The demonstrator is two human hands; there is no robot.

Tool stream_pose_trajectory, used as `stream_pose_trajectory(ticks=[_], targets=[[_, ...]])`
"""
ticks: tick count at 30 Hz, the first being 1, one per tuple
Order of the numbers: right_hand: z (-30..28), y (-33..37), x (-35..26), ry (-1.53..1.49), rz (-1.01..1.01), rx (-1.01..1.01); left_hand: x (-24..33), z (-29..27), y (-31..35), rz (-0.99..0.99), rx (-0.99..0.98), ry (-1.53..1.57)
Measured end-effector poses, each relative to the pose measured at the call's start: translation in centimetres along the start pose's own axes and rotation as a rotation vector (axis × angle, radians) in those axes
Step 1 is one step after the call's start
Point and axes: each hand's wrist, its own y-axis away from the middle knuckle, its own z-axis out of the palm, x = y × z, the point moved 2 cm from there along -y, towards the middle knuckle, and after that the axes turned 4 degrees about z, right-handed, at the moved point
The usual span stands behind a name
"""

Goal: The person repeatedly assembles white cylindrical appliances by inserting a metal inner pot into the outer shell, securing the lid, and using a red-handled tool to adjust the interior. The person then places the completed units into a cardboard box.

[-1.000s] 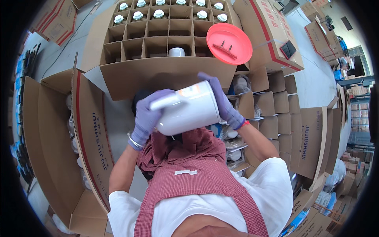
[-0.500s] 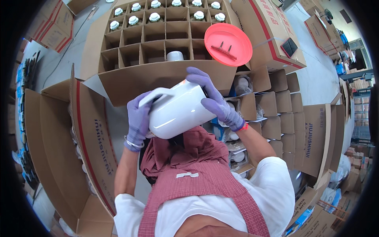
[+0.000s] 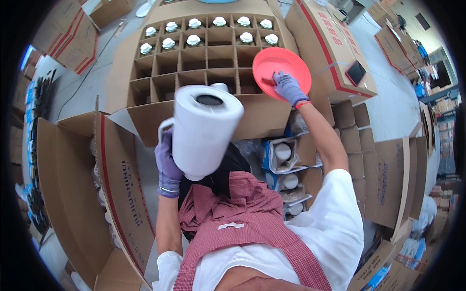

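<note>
A white jug with a side handle is held up before me, its end with a round dark hole turned upward. My gloved left hand grips it at the handle side; some fingers are hidden behind it. To the right, my gloved right hand reaches into a red round plate, fingertips together at a reddish-brown strip. What exactly the fingers pinch is hidden. Behind the jug stands a divided carton, with several white-capped bottles in its far compartments. A white cylindrical piece shows partly past the jug.
A closed carton carrying a dark phone stands at the far right. An open carton is on my left. On my right, an open carton has cardboard dividers and wrapped white items. A blue round thing shows at the top edge.
My right hand has let go of the jug and moved to the red plate. The jug has turned from lying slanted to its holed end up, in my left hand alone.
</note>
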Motion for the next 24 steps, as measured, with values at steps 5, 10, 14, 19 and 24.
stream_pose_trajectory(ticks=[5,10,14,19,24], targets=[[-7.4,2.1,-2.5,-1.396,0.244,-0.257,-1.1,-1.9,1.1,-0.248,-0.101,0.436],[-22.5,12.6,-10.3,-1.197,-1.013,-0.1,-1.0,-0.4,1.7,-0.33,-0.18,0.531],[-24.2,15.6,-11.9,-0.692,-1.274,0.059,-0.9,-0.6,2.0,-0.356,-0.389,0.505],[-24.2,17.6,-12.2,-0.61,-1.234,0.039,0.9,-1.6,2.8,-0.31,-0.43,0.492],[-23.9,19.2,-13.2,-0.581,-1.094,-0.052,2.7,-3.2,2.4,-0.337,-0.372,0.325]])
